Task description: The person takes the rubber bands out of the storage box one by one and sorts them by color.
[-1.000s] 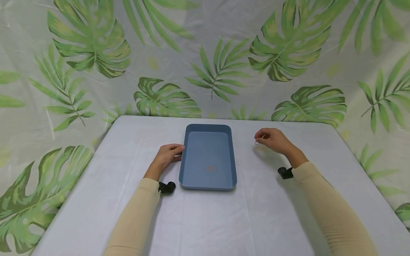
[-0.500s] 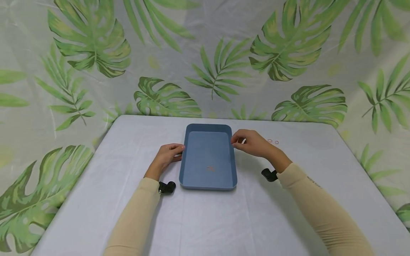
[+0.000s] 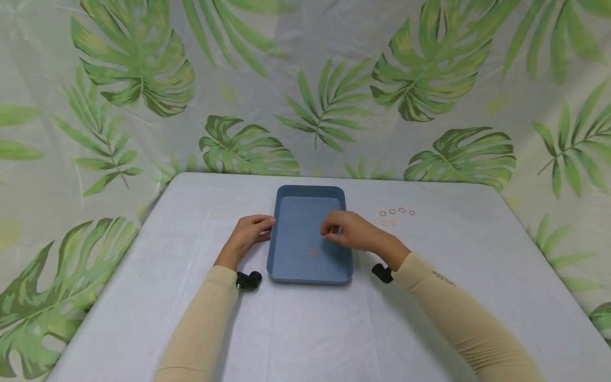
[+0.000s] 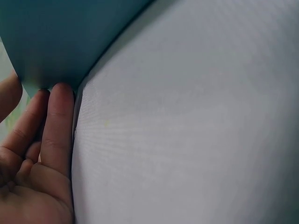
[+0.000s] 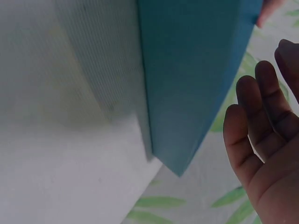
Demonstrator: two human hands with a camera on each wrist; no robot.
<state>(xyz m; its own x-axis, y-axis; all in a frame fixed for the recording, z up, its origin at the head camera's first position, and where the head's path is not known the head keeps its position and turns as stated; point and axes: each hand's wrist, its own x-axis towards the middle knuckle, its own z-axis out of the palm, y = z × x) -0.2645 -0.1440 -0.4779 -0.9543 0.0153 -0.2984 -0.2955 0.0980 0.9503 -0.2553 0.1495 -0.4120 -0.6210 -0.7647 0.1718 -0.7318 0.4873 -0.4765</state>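
A blue rectangular tray (image 3: 305, 223) lies lengthwise in the head view, with a few small orange-brown thin rings (image 3: 312, 252) on its floor. My left hand (image 3: 249, 231) is at the tray's left side. Its fingertips touch the outer wall in the left wrist view, the fingers fairly straight. Over the tray's right half hovers my right hand (image 3: 353, 231), thumb and index near each other and bent downward, with nothing visible between them. In the right wrist view its other fingers (image 5: 250, 102) are loosely bent, clear of the wall; the thumb tip is cut off.
Right of the tray, several small red rings (image 3: 393, 211) lie in a row on the white-covered table (image 3: 429, 276). Two orange rings (image 3: 389, 223) lie just in front of them. A leaf-patterned cloth (image 3: 329, 79) hangs behind the table. Each wrist carries a small black camera (image 3: 249, 280).
My right hand has moved left from the red ring at the row's left end, over the tray's right wall, to above its floor. The rings are now uncovered. The left hand stays put.
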